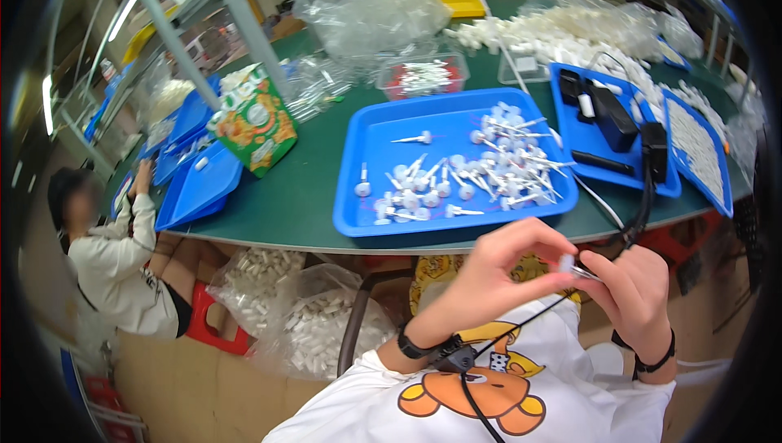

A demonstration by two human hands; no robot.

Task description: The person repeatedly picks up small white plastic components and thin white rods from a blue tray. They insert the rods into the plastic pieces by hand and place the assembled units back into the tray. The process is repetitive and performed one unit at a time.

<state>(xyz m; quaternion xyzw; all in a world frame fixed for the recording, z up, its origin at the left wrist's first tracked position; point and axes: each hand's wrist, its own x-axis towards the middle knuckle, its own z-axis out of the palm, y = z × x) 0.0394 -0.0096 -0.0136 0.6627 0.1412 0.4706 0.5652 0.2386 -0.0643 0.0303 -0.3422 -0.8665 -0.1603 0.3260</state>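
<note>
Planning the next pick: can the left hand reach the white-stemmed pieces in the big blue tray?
Likely yes: the left hand is at the near side of the blue tray, and nothing visible blocks the white-stemmed pieces. However, it seems occupied, pinching a small white part with the right hand.

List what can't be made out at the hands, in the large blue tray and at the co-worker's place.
All in the head view:
Small white part: fingers of the left hand and right hand cover much of it; it's blurred.
White-stemmed pieces in the large blue tray: overlap hides their exact count.
Co-worker's hand: too small to tell whether it holds anything.
</note>
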